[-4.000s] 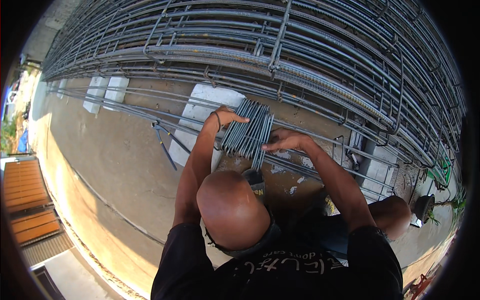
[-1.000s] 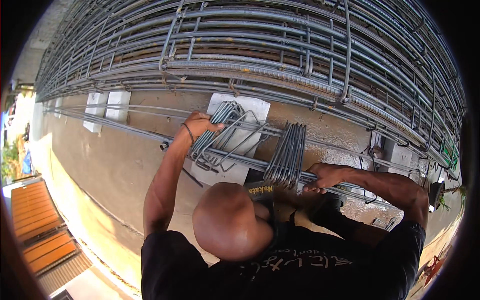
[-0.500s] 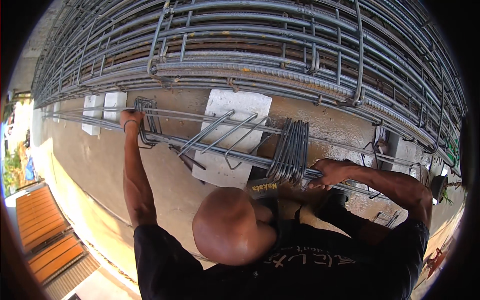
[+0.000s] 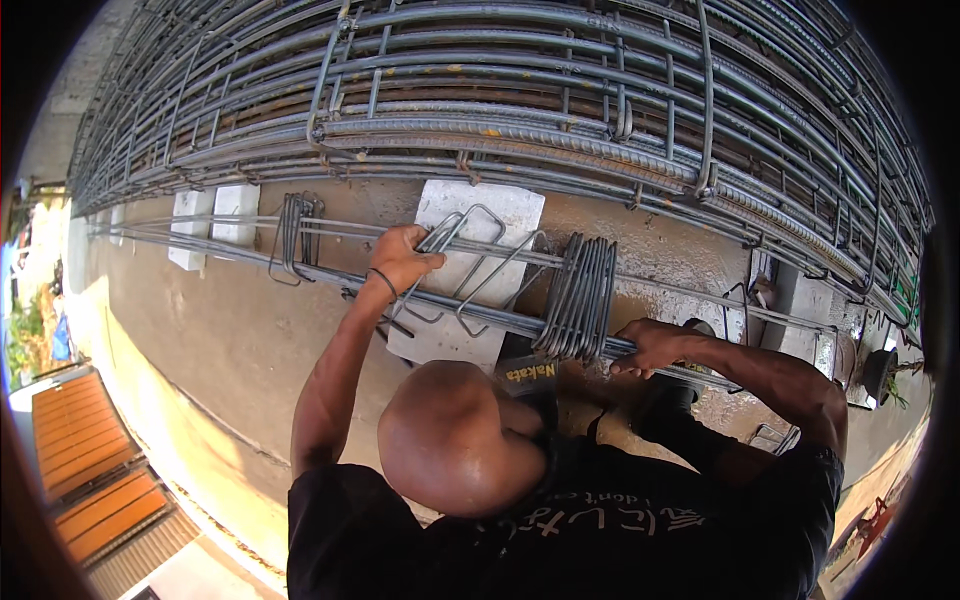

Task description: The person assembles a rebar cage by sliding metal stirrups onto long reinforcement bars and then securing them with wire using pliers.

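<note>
Two or more long steel bars [image 4: 350,279] run sideways in front of me, threaded through bent wire stirrups. My left hand [image 4: 405,260], with a dark band at the wrist, closes on a few loose stirrups [image 4: 475,255] above a white block [image 4: 470,205]. To its left hangs a small bunch of stirrups [image 4: 292,235]. A thicker, tightly packed bundle of stirrups [image 4: 580,297] sits right of the middle. Just right of that bundle, my right hand [image 4: 648,346] curls around the lower bars; its fingertips are partly hidden.
A large cage of ribbed steel bars [image 4: 520,130] fills the far side. White blocks [image 4: 236,212] stand on the wet, muddy concrete floor [image 4: 240,345] at the left. Another pale block [image 4: 795,300] lies at the right. Orange panels [image 4: 85,440] show at the lower left.
My left hand has left the small bunch at the left and moved right onto the loose stirrups, which now tilt differently. My right hand stays near the packed bundle, its fingers more curled.
</note>
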{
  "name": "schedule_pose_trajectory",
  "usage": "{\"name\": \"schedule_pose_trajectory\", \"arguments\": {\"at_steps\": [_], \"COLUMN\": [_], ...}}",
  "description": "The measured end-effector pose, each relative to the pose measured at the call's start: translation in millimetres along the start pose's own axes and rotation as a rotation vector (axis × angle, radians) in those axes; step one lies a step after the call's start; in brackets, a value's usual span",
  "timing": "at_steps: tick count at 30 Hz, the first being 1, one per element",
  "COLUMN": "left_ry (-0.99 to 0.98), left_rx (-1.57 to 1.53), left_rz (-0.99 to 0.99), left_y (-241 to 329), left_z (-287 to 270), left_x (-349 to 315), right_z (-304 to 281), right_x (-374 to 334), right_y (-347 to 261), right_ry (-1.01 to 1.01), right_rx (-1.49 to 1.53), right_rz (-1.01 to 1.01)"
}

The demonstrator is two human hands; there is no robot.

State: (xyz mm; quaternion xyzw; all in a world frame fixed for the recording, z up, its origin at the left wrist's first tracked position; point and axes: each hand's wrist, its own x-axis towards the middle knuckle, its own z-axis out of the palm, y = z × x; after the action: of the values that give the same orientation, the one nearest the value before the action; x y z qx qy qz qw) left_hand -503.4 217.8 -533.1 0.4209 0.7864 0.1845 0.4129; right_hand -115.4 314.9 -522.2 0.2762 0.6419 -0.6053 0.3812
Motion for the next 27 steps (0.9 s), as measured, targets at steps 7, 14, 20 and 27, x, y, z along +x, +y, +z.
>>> {"name": "schedule_pose_trajectory", "arguments": {"at_steps": [7, 14, 20, 27], "left_ry": [0.139, 0.589, 1.049, 0.025], "left_rx": [-0.175, 0.602, 1.071, 0.272], "left_rz": [-0.081, -0.042, 0.054, 0.264], "left_y": [-17, -65, -103, 42], "left_z": [-10, -91, -128, 59], "left_x": [1, 6, 6, -22], "right_z": [18, 4, 13, 20], "right_x": [14, -14, 8, 7], "right_y": [15, -6, 3, 10], "right_ry": [0.144, 0.126, 0.111, 0.26], "right_rx": [-0.064, -0.025, -0.096, -0.204], "right_rz": [-0.018, 0.089, 0.065, -0.045]}}
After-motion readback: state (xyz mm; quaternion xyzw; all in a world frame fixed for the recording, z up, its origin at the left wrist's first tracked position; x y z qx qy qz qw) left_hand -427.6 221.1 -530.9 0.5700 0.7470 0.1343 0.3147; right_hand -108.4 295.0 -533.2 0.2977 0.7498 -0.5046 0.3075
